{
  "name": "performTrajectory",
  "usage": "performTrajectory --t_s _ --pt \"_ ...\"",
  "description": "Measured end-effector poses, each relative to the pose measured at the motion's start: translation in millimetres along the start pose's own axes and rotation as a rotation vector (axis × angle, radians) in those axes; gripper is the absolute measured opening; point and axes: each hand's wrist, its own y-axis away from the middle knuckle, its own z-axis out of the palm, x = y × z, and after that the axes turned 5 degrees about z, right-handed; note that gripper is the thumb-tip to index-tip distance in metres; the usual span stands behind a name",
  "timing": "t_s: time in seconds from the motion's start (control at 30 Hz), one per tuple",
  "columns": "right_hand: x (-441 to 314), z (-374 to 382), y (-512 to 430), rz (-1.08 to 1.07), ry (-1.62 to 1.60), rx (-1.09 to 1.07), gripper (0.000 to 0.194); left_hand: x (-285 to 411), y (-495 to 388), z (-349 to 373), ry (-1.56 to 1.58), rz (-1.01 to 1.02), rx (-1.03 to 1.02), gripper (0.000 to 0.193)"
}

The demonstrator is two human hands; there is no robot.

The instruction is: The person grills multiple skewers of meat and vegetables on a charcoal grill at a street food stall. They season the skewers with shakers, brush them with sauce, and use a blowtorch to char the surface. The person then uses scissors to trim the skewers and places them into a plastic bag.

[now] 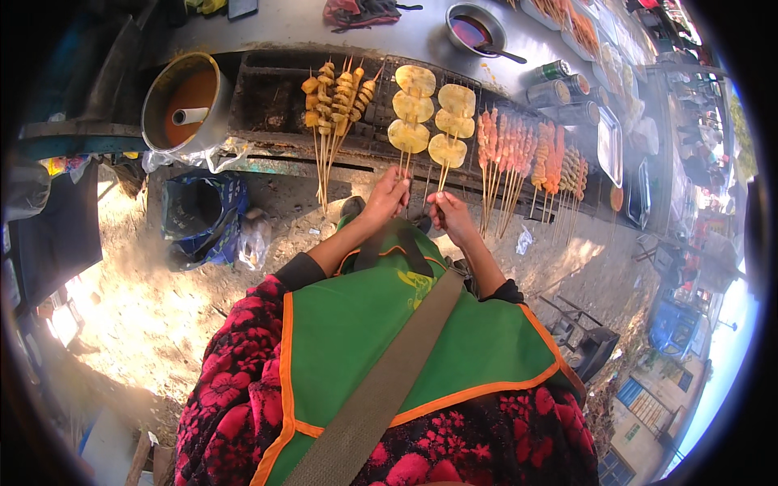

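Observation:
My left hand [389, 193] grips the stick ends of skewers carrying round pale slices [408, 136] over the grill. Just to its right, my right hand [448, 209] is closed on the sticks of similar skewered slices [448, 150]. Both sets lie on the wire grate of a long charcoal grill [267, 97]. Further left on the grill, several skewers of browned pieces [326, 91] have sticks jutting over the near edge. Right of my hands lie pink meat skewers [504, 138], then orange-red skewers [554, 158] and small coiled-looking ones [571, 167].
A metal pot of orange-brown sauce [191, 97] stands at the grill's left end. Behind the grill, a steel bowl of dark red sauce [476, 33] holds a ladle. Shaker jars [550, 93] and a metal tray [609, 146] are at the right. A blue bag [206, 219] sits on the ground.

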Motion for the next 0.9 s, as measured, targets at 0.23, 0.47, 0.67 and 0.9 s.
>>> performTrajectory --t_s 0.23,0.47,0.67,0.9 --pt "8.7 3.5 4.1 -0.035 0.020 0.004 0.026 1.2 -0.5 1.4 0.001 0.001 0.009 0.017" --pt "-2.5 1.8 8.7 -0.100 0.004 -0.037 0.025 -1.7 3.4 -2.8 -0.108 0.063 -0.002 0.013" --pt "-20.5 -0.5 7.1 -0.164 -0.039 -0.126 0.027 -3.3 7.2 -4.3 -0.088 0.055 -0.009 0.015" --pt "-25.7 -1.6 -1.7 -0.090 -0.107 -0.142 0.026 2.8 5.6 0.6 -0.014 0.074 -0.033 0.016"
